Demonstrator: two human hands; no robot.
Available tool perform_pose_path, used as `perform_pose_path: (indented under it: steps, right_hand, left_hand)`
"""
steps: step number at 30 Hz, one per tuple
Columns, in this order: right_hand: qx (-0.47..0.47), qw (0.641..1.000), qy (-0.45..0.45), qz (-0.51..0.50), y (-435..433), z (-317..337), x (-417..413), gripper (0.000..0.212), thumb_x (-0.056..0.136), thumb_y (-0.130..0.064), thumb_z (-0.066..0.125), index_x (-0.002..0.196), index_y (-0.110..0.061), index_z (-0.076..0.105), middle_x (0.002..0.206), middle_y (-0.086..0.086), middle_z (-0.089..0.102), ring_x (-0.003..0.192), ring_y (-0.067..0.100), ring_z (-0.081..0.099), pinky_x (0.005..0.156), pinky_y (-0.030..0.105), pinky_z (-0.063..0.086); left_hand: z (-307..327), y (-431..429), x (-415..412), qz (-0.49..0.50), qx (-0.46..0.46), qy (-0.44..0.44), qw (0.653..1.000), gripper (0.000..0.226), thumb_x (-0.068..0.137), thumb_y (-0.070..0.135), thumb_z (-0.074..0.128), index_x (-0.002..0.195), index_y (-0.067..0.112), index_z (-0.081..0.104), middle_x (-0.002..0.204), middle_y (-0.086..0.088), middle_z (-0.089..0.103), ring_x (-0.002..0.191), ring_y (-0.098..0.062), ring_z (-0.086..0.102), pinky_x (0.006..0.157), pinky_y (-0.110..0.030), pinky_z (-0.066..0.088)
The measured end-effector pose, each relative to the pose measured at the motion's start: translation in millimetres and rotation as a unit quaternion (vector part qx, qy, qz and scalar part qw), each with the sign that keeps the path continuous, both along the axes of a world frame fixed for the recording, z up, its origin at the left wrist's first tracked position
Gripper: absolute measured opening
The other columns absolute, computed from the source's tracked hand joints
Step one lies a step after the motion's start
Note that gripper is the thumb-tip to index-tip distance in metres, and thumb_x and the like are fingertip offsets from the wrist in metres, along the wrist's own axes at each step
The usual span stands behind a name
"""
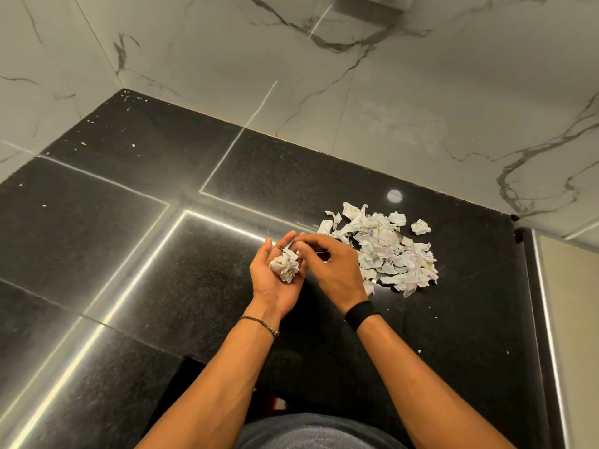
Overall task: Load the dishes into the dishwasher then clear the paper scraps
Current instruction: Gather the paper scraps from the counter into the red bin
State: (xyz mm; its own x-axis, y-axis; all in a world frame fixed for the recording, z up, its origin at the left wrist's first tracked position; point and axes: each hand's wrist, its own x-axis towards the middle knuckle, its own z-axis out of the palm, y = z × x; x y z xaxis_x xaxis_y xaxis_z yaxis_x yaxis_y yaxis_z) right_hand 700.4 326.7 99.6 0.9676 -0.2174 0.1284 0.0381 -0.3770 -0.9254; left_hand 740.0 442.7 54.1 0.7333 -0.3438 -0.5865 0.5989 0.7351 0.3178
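Forearms: two, reaching in from 6 o'clock over the black counter (129, 254).
Edges: marble wall (405, 108) bounds the counter at 12 o'clock; the counter's side edge runs at 3 o'clock; open room toward 9 o'clock.
Count: one pile of paper scraps (382, 251), one stray scrap (420, 227) at its 1 o'clock, one paper wad (285, 267).
Left hand (275, 283): palm up, half open, wad resting in the palm.
Right hand (330, 264): palm down, fingers curled, tips at the left fingertips, pile at its 3 o'clock; whether it pinches anything, cannot tell.

Both forearms extended forward. Left hand (275, 280) palm up, cupped, fingers relaxed, carrying a wad (285, 268). Right hand (334, 267) palm down, fingers curled, tips meeting left fingertips; grip undetermined.
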Motion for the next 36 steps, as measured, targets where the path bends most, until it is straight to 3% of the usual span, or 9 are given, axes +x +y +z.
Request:
perform_pose_path:
  steps: [4,10,13,18,25,27,30,33,36]
  right_hand:
    - [-0.130,0.990,0.017,-0.052,-21.3,-26.8,23.7,0.015,0.093,-0.012,0.068,0.105,-0.017,0.076,0.100,-0.006,0.073,0.087,0.008,0.066,0.082,0.029,0.055]
    - [-0.392,0.918,0.017,0.056,-24.0,-67.4,31.7,0.014,0.091,-0.007,0.066,0.102,-0.009,0.074,0.101,0.009,0.067,0.091,0.032,0.063,0.080,0.041,0.053]
    - [-0.393,0.918,-0.016,0.053,-24.8,-75.5,5.6,0.010,0.092,-0.008,0.068,0.100,-0.011,0.072,0.098,0.004,0.067,0.088,0.026,0.060,0.076,0.039,0.052]
    - [-0.209,0.975,-0.020,-0.070,-11.4,-52.8,-18.5,0.008,0.095,-0.018,0.068,0.102,-0.019,0.072,0.101,-0.006,0.070,0.096,0.012,0.061,0.084,0.029,0.050]
    - [-0.138,0.986,-0.095,-0.011,2.6,-9.8,11.9,0.014,0.098,-0.026,0.066,0.108,-0.023,0.075,0.107,-0.018,0.072,0.102,-0.007,0.059,0.091,0.026,0.047]
    - [-0.169,0.982,-0.071,-0.050,-12.4,-19.6,28.3,0.014,0.097,-0.023,0.066,0.108,-0.021,0.074,0.106,-0.015,0.072,0.098,0.004,0.061,0.089,0.030,0.049]
    - [-0.332,0.943,0.014,-0.018,-33.1,-41.1,54.7,0.024,0.091,-0.019,0.068,0.115,-0.018,0.073,0.110,0.000,0.072,0.103,0.025,0.058,0.089,0.041,0.048]
    - [-0.446,0.893,0.056,0.032,-40.1,-57.0,66.9,0.015,0.093,-0.021,0.066,0.104,-0.021,0.076,0.099,-0.001,0.071,0.094,0.028,0.054,0.077,0.044,0.047]
    - [-0.457,0.889,0.035,0.009,-40.5,-63.2,62.8,0.009,0.091,-0.020,0.067,0.092,-0.022,0.076,0.085,-0.002,0.069,0.085,0.027,0.053,0.069,0.042,0.046]
  left_hand:
    - [2.6,8.2,3.8,0.012,-0.019,-0.004,1.000,0.043,0.103,0.034,0.047,0.126,0.003,0.064,0.132,-0.019,0.067,0.120,-0.032,0.067,0.107,-0.041,0.049]
    - [-1.1,21.3,10.3,0.023,0.003,-0.007,1.000,0.041,0.105,0.033,0.045,0.121,0.002,0.066,0.131,-0.020,0.067,0.115,-0.031,0.070,0.103,-0.041,0.051]
    - [-4.1,23.2,14.0,0.034,0.014,-0.007,0.999,0.043,0.106,0.035,0.045,0.122,0.001,0.065,0.130,-0.020,0.068,0.119,-0.032,0.067,0.102,-0.041,0.052]
    - [-3.2,9.2,15.7,0.011,0.031,-0.011,0.999,0.040,0.104,0.036,0.049,0.121,0.004,0.065,0.127,-0.018,0.067,0.117,-0.031,0.066,0.103,-0.039,0.052]
    - [1.9,-7.8,18.1,-0.004,-0.025,0.012,1.000,0.041,0.103,0.039,0.047,0.111,0.005,0.070,0.117,-0.017,0.071,0.110,-0.031,0.068,0.108,-0.042,0.048]
    - [3.5,-1.9,20.2,0.010,-0.030,0.003,1.000,0.039,0.103,0.034,0.047,0.110,0.004,0.070,0.119,-0.017,0.070,0.109,-0.029,0.069,0.101,-0.038,0.051]
    - [4.0,6.9,22.6,0.021,-0.026,0.003,0.999,0.037,0.104,0.029,0.046,0.113,0.002,0.070,0.124,-0.019,0.069,0.120,-0.032,0.065,0.105,-0.040,0.051]
    - [1.8,13.6,25.0,0.028,-0.017,0.003,0.999,0.035,0.105,0.025,0.046,0.116,0.002,0.069,0.128,-0.019,0.068,0.123,-0.032,0.065,0.103,-0.041,0.052]
    - [2.0,15.6,25.6,0.033,-0.009,-0.001,0.999,0.034,0.105,0.025,0.046,0.119,0.003,0.068,0.131,-0.018,0.067,0.125,-0.032,0.064,0.102,-0.040,0.052]
